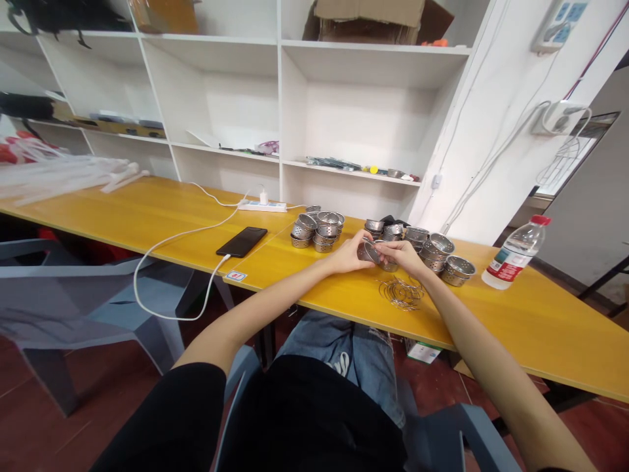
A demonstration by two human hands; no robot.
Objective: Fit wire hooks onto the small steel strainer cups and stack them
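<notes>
My left hand (pixel 354 254) is closed around a small perforated metal cup (pixel 368 253), which it holds tilted above the table. The fingers of my right hand (pixel 400 254) are pinched together at the cup's right rim; whatever sits between them is too small to make out. Just below my hands lies a loose heap of thin wire rings (pixel 400 293). Stacks of similar metal cups (pixel 319 228) stand left of my hands, and more perforated cups (pixel 437 249) stand to the right. Some cups behind my hands are partly hidden.
A black phone (pixel 242 242) with a white charging cable (pixel 171 234) lies on the yellow table (pixel 491 321). A water bottle (pixel 515 252) stands at the right. Behind are a power strip (pixel 262 206) and white shelves (pixel 216 151). A grey plastic chair (pixel 98 308) is at the left.
</notes>
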